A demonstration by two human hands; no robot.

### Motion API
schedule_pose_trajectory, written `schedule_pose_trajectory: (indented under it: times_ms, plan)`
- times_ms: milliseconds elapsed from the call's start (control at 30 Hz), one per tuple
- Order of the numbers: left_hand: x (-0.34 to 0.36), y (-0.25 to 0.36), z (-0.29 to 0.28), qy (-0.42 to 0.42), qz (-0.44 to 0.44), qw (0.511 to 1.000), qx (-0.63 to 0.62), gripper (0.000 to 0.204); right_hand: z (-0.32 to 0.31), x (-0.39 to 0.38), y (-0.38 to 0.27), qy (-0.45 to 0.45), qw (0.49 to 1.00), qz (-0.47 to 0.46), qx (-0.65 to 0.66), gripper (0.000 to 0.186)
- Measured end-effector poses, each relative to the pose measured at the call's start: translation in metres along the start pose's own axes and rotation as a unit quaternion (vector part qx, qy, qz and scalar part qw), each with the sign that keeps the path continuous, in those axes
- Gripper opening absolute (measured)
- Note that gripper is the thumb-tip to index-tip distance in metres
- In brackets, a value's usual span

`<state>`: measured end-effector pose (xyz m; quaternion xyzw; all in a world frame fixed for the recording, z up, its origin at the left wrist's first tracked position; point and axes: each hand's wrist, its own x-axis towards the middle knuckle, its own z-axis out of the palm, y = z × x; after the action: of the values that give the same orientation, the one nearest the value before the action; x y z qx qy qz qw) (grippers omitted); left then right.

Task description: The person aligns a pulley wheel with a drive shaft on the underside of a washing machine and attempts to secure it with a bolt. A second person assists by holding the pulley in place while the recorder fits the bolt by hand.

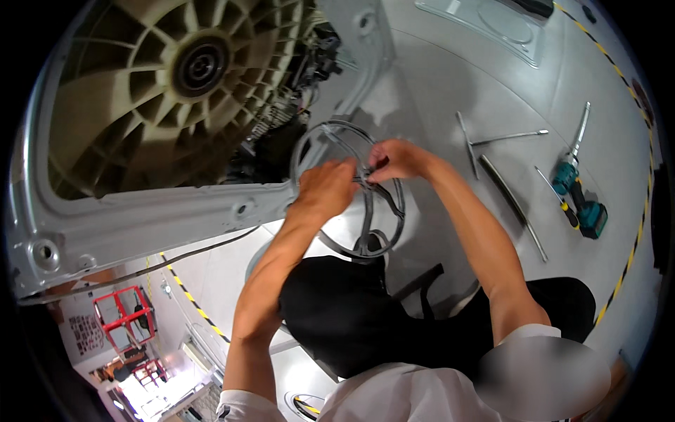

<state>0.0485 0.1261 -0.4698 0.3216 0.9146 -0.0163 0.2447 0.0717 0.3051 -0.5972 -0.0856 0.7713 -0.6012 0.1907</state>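
One grey spoked ring (368, 211) near one machine frame (155, 216), left grip (329, 186) and right grip (394, 159) at the ring's centre, whether closed impossible to tell, one drill (565, 176), one screwdriver (569, 213)

A white top (401, 394) lies at six o'clock, its short left sleeve (246, 406) at seven, the right sleeve (531, 332) at four. Black trousers (344, 316) cover both legs. Left hand (329, 188) and right hand (397, 160) are bare. Blurring near five o'clock seemingly hides some cloth.
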Motion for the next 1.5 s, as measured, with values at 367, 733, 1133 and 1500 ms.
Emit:
schedule_pose_trajectory:
  times_ms: [367,733,1133,1500]
  plan:
    - [0.004,0.001,0.0,0.019,0.0,0.998,-0.056,0.026,-0.005,-0.017,-0.01,-0.072,0.955,0.145,0.249,0.052]
    - [0.01,-0.009,0.013,0.01,0.061,0.99,-0.129,0.03,0.0,-0.019,0.02,-0.071,0.929,0.164,0.323,0.05]
    - [0.007,-0.004,0.019,-0.063,0.169,0.959,-0.217,0.037,-0.006,-0.025,0.059,0.001,0.989,0.13,0.066,0.024]
    - [0.006,-0.001,0.014,-0.064,0.171,0.959,-0.218,0.036,-0.012,-0.038,0.082,-0.015,0.968,0.225,-0.107,0.058]
